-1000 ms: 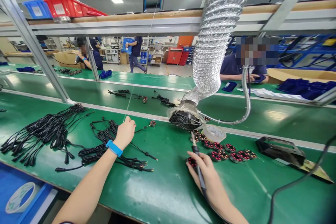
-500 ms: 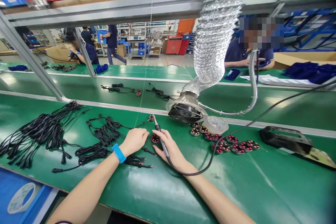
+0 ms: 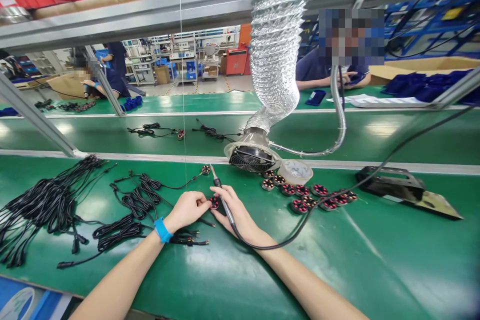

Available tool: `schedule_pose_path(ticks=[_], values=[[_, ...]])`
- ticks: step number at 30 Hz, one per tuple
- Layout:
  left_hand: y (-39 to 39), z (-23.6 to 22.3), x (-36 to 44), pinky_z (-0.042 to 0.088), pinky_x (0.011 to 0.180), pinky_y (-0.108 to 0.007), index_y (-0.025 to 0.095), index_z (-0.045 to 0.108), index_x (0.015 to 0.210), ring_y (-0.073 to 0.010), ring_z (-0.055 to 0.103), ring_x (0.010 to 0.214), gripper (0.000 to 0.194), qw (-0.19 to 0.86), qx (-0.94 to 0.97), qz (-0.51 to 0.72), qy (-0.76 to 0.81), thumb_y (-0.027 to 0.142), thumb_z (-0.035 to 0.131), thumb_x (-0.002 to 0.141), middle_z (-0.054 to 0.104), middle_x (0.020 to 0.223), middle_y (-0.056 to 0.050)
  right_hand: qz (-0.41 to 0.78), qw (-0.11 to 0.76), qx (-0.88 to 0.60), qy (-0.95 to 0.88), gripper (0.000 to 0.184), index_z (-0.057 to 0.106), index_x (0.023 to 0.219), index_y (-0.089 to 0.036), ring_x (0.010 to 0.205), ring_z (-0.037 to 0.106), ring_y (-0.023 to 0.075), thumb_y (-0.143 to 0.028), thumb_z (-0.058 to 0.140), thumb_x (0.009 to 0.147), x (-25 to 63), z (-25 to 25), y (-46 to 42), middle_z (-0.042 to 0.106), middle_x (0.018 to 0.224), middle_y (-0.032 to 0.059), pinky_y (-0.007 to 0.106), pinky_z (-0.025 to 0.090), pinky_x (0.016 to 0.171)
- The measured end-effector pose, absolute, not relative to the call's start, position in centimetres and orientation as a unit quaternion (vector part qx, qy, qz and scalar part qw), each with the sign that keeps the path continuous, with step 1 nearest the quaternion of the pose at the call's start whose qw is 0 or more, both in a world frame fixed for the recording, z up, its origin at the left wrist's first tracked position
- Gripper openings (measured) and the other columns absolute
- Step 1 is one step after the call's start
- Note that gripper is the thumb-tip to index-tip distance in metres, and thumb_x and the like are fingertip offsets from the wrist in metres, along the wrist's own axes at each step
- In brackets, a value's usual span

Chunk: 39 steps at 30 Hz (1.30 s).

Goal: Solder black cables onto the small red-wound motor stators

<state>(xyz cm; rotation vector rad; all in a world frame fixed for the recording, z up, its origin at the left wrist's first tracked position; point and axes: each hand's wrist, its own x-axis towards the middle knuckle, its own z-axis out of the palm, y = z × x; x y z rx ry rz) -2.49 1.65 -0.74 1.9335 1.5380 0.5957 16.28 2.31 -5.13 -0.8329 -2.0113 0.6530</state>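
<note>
My right hand (image 3: 234,212) is closed around a soldering iron (image 3: 221,196), whose tip points up and away from me; its black cord (image 3: 300,225) loops off to the right. My left hand (image 3: 186,210) is closed, its fingertips pinching a small round red-and-black motor stator (image 3: 214,202) on the green bench (image 3: 240,270), right beside the right hand's fingers. A blue band (image 3: 162,230) circles my left wrist. Black cables (image 3: 142,200) lie under and left of the left hand. Another wired stator (image 3: 205,169) lies just beyond both hands.
A fume fan (image 3: 249,157) on a silver flexible duct (image 3: 275,55) hangs over the bench behind my hands. Several stators (image 3: 311,196) and a tape roll (image 3: 296,171) lie right of it. A black stand (image 3: 397,187) sits far right. A cable pile (image 3: 41,200) fills the left. People work across the conveyor.
My right hand carried the soldering iron and a stator leftward to meet my left hand. The left hand drew back from the far cable and closed on the stator. The view shifted.
</note>
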Motion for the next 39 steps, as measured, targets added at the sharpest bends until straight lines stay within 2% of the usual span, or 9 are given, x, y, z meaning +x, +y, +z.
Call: schedule_pose_path(ticks=[7, 12, 15, 18, 22, 25, 31, 34, 39], values=[[1.9, -0.8, -2.6, 0.03, 0.054, -0.023, 0.015, 0.063, 0.072, -0.012, 0.043, 0.056, 0.026, 0.359, 0.702, 0.238, 0.568, 0.037, 0.054, 0.081, 0.054, 0.059, 0.001, 0.257, 0.42, -0.324, -0.808, 0.054, 0.044, 0.136, -0.027, 0.1, 0.063, 0.0172, -0.01, 0.057, 0.086, 16.1, -5.1, 2.4, 0.049, 0.123, 0.009, 0.035, 0.053, 0.092], [2.1, -0.3, -2.5, 0.042, 0.066, -0.024, 0.014, 0.062, 0.076, -0.0139, 0.053, 0.067, 0.03, 0.439, 0.645, 0.334, 0.529, 0.043, 0.056, 0.081, 0.064, 0.074, -0.003, 0.231, 0.423, -0.349, -0.804, 0.051, 0.046, 0.133, -0.026, 0.097, 0.063, 0.0198, -0.014, 0.062, 0.085, 15.7, -5.0, 2.5, 0.052, 0.117, 0.0088, 0.037, 0.055, 0.089], [2.1, 0.0, -2.8, 0.041, 0.063, -0.024, 0.013, 0.064, 0.076, -0.0136, 0.053, 0.065, 0.03, 0.413, 0.635, 0.341, 0.557, 0.043, 0.058, 0.08, 0.066, 0.074, -0.004, 0.234, 0.417, -0.36, -0.801, 0.052, 0.045, 0.133, -0.027, 0.094, 0.063, 0.0195, -0.015, 0.063, 0.086, 15.7, -5.0, 2.4, 0.051, 0.119, 0.0089, 0.038, 0.055, 0.088], [1.9, 0.3, -3.2, 0.036, 0.057, -0.024, 0.012, 0.069, 0.076, -0.0126, 0.049, 0.059, 0.028, 0.381, 0.666, 0.262, 0.585, 0.038, 0.058, 0.079, 0.066, 0.07, -0.003, 0.241, 0.418, -0.357, -0.8, 0.054, 0.044, 0.134, -0.027, 0.097, 0.062, 0.0196, -0.015, 0.064, 0.086, 15.9, -5.1, 2.4, 0.05, 0.12, 0.0088, 0.037, 0.054, 0.09], [1.7, 0.4, -3.3, 0.034, 0.057, -0.024, 0.012, 0.071, 0.076, -0.0122, 0.049, 0.059, 0.026, 0.384, 0.69, 0.218, 0.573, 0.035, 0.058, 0.078, 0.067, 0.07, -0.002, 0.258, 0.431, -0.332, -0.798, 0.054, 0.043, 0.136, -0.027, 0.105, 0.061, 0.0194, -0.013, 0.06, 0.087, 15.8, -5.4, 2.4, 0.049, 0.121, 0.0085, 0.037, 0.052, 0.095], [1.6, 0.3, -3.1, 0.034, 0.057, -0.024, 0.012, 0.07, 0.074, -0.0121, 0.049, 0.059, 0.024, 0.389, 0.693, 0.215, 0.568, 0.034, 0.061, 0.076, 0.067, 0.069, -0.002, 0.26, 0.437, -0.32, -0.799, 0.053, 0.043, 0.135, -0.027, 0.104, 0.061, 0.018, -0.012, 0.057, 0.087, 15.6, -5.4, 2.4, 0.048, 0.12, 0.008, 0.036, 0.052, 0.095], [1.8, -0.7, -2.6, 0.032, 0.057, -0.024, 0.012, 0.068, 0.07, -0.0105, 0.044, 0.055, 0.021, 0.449, 0.642, 0.269, 0.561, 0.032, 0.063, 0.072, 0.061, 0.061, 0.0, 0.236, 0.425, -0.345, -0.803, 0.052, 0.044, 0.134, -0.025, 0.097, 0.061, 0.0179, -0.012, 0.06, 0.086, 15.5, -4.9, 2.1, 0.047, 0.118, 0.0083, 0.035, 0.053, 0.091], [1.9, -0.9, -2.5, 0.037, 0.061, -0.024, 0.012, 0.067, 0.069, -0.0114, 0.049, 0.059, 0.021, 0.481, 0.587, 0.324, 0.565, 0.033, 0.067, 0.07, 0.063, 0.063, -0.001, 0.22, 0.418, -0.368, -0.801, 0.051, 0.046, 0.131, -0.025, 0.095, 0.061, 0.019, -0.011, 0.062, 0.085, 15.3, -4.6, 1.8, 0.048, 0.116, 0.0083, 0.035, 0.055, 0.085], [2.0, -0.1, -3.0, 0.04, 0.067, -0.025, 0.013, 0.066, 0.066, -0.0129, 0.052, 0.064, 0.027, 0.46, 0.576, 0.355, 0.574, 0.038, 0.067, 0.073, 0.063, 0.066, -0.001, 0.206, 0.41, -0.394, -0.796, 0.051, 0.047, 0.13, -0.026, 0.091, 0.063, 0.0204, -0.012, 0.064, 0.084, 15.1, -4.3, 1.6, 0.049, 0.116, 0.0085, 0.037, 0.056, 0.084]])
